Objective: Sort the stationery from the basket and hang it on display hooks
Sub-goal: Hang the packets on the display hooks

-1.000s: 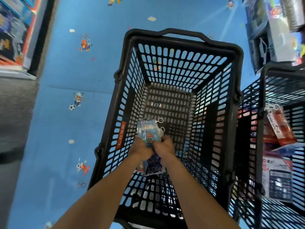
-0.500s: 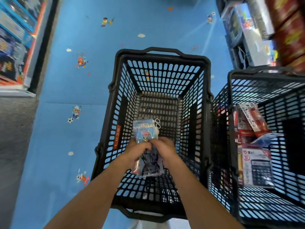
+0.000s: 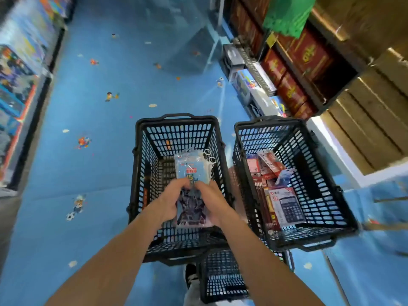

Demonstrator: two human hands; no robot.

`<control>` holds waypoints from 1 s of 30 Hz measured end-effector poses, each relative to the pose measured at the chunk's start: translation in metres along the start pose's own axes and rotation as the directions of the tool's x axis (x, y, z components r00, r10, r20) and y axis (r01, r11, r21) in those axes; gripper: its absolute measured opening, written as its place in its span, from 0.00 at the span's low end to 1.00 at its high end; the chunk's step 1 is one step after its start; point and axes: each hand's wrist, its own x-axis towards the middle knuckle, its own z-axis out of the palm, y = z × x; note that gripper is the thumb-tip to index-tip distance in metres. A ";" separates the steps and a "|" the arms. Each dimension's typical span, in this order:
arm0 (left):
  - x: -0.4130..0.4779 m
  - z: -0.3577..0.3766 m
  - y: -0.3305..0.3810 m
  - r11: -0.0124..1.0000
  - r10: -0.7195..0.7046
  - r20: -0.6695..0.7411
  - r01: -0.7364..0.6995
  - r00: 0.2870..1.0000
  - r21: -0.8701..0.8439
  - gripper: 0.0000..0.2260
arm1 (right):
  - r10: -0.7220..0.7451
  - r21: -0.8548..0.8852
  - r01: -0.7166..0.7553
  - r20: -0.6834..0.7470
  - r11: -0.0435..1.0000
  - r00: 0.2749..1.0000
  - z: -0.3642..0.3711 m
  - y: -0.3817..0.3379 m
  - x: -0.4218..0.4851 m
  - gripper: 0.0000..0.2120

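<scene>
- A stack of clear plastic packets (image 3: 194, 173) is being held over the opening of the left basket (image 3: 176, 133). The top packet is showing a pale blue card with a "15" on it, and the one below it is showing a dark purple print.
- Two small metal rings (image 3: 209, 156) are sticking out at the stack's far right corner, well beyond the fingers.
- The left hand (image 3: 170, 200) is gripping the stack's left edge, its fingers (image 3: 182, 184) curling over the front face about halfway up, at the bottom of the blue card.
- The right hand (image 3: 213, 200) is gripping the right edge in the same way, its fingers (image 3: 204, 186) curling onto the front and almost meeting the left ones in the middle.
- The near half of the stack is sitting between the two palms, while the far half is reaching out past the fingertips. Where the thumbs are lying I cannot tell.
- The right basket (image 3: 313, 173) is standing just beside the left one, holding a packaged calculator (image 3: 287, 206) and some red packs (image 3: 268, 164) leaning against its left wall.
- A third basket (image 3: 223, 281) is showing below the arms, next to a dark shoe (image 3: 190, 275).
- A blue floor (image 3: 88, 173) printed with small cartoon figures is running between blurred shelves (image 3: 295, 62) of boxed goods.
</scene>
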 end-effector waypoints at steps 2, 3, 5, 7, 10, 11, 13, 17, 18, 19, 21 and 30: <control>-0.032 0.012 0.008 0.998 0.035 0.064 -0.038 0.997 0.042 0.12 | -0.058 0.017 0.059 -0.017 0.998 0.998 -0.003 -0.012 -0.034 0.18; -0.050 0.020 0.011 0.996 0.054 0.106 -0.060 0.993 0.060 0.13 | -0.093 0.012 0.094 -0.022 0.996 0.995 -0.005 -0.020 -0.055 0.19; -0.084 0.040 0.016 0.990 0.090 0.176 -0.107 0.980 0.094 0.13 | -0.167 -0.019 0.166 -0.050 0.986 0.985 -0.012 -0.031 -0.096 0.18; -0.115 0.064 0.019 0.977 0.123 0.218 -0.157 0.968 0.146 0.12 | -0.249 -0.027 0.248 -0.081 0.968 0.965 -0.024 -0.039 -0.137 0.20; -0.153 0.101 0.019 0.955 0.144 0.357 -0.224 0.923 0.195 0.15 | -0.359 0.021 0.366 -0.152 0.930 0.921 -0.050 -0.045 -0.200 0.22; -0.166 0.115 0.016 0.943 0.129 0.417 -0.242 0.900 0.230 0.18 | -0.381 0.039 0.392 -0.170 0.919 0.909 -0.062 -0.045 -0.222 0.20; -0.190 0.142 0.008 0.929 0.072 0.520 -0.247 0.851 0.275 0.20 | -0.399 0.137 0.430 -0.207 0.892 0.893 -0.091 -0.042 -0.265 0.15; -0.232 0.218 -0.027 0.931 -0.024 0.671 -0.227 0.741 0.285 0.22 | -0.417 0.281 0.520 -0.353 0.807 0.838 -0.140 -0.029 -0.351 0.12; -0.244 0.243 -0.042 0.936 -0.067 0.713 -0.204 0.698 0.288 0.21 | -0.412 0.313 0.559 -0.427 0.768 0.805 -0.154 -0.022 -0.372 0.10; -0.256 0.269 -0.057 0.931 -0.119 0.741 -0.184 0.660 0.314 0.21 | -0.395 0.336 0.596 -0.505 0.729 0.768 -0.169 -0.014 -0.392 0.07; -0.281 0.321 -0.092 0.909 -0.225 0.775 -0.160 0.590 0.386 0.20 | -0.365 0.323 0.655 -0.626 0.684 0.690 -0.202 0.005 -0.439 0.07; -0.413 0.524 -0.317 0.552 -0.650 0.701 -0.452 0.293 0.700 0.30 | -0.208 0.080 0.834 -0.951 0.546 0.228 -0.345 0.175 -0.684 0.06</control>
